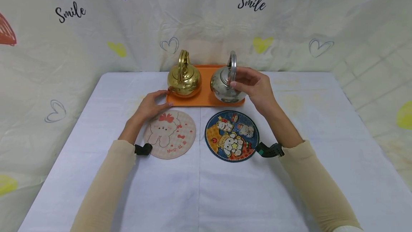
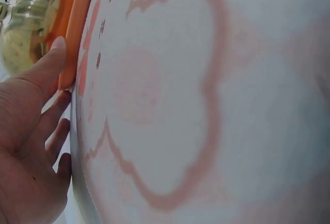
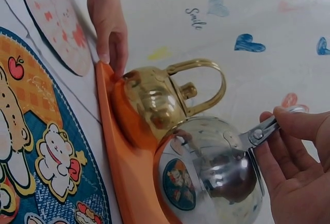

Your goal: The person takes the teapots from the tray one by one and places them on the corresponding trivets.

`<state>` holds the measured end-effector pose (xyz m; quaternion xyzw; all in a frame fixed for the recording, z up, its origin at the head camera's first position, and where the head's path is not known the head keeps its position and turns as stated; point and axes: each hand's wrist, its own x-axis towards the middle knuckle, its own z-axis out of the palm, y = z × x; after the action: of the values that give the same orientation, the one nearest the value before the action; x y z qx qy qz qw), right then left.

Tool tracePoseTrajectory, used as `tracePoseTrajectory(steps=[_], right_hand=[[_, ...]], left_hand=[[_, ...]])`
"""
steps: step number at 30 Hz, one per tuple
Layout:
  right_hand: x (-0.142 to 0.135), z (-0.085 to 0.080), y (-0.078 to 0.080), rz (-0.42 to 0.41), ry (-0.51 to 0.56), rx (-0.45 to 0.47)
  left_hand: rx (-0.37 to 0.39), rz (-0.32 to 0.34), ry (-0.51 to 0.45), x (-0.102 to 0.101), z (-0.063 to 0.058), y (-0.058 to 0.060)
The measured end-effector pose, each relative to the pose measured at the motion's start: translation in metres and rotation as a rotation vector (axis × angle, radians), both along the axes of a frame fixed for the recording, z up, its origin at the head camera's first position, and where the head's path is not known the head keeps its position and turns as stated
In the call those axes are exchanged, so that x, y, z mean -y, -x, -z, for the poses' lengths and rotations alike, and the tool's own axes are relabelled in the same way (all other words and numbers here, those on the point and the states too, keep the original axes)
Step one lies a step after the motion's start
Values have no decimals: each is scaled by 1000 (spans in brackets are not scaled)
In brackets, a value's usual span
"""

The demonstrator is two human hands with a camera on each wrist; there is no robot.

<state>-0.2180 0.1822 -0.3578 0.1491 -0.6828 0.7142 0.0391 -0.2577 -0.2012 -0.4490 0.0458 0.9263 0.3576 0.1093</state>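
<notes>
Gripped Silver Kettle [image 1: 222, 89] by Handle [image 1: 233, 62], Held Orange Tray [image 1: 206, 96] by Corner

Pinched the handle between thumb and fingers of the right hand [image 1: 255, 86]. Located the silver kettle just left of that hand, over the tray end farther from the left hand [image 1: 150, 106]. Could not tell base contact with the tray from a slight lift.

Clasped the tray's near corner with the left hand, thumb at the front rim, fingers at the side.

Recorded a gold kettle [image 1: 184, 83] on the tray between the hands, just beyond the left fingertips, untouched by either.

Listed two round mats: a pink mat [image 1: 175, 146] beside the left wrist, and a blue mat [image 1: 232, 135] nearer the body than the right hand and to its left. Noted a white tablecloth [image 1: 225, 192] beneath both hands.

Judged the work at an early stage. Counted as done: hold on the silver kettle, bracing of the tray. Counted as left: clear removal of the silver kettle, any handling of the gold one. Saw both kettles at the tray, neither on a mat.
</notes>
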Motion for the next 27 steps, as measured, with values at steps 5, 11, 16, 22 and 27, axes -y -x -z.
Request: tracePoseTrajectory(steps=[5, 11, 16, 22, 27], right_hand=[[-2, 3, -1, -35, 21, -18], [-3, 1, -6, -26, 3, -26], [-3, 1, -12, -22, -11, -12], [-4, -1, -17, -13, -40, -1], [-5, -2, -21, -7, -55, 4]], left_hand=[[-23, 23, -16, 0, -1, -2], [-42, 31, -32, 1, 0, -2], [-31, 30, -35, 2, 2, -1], [-35, 34, -36, 2, 1, -1], [-44, 37, -30, 2, 2, 0]])
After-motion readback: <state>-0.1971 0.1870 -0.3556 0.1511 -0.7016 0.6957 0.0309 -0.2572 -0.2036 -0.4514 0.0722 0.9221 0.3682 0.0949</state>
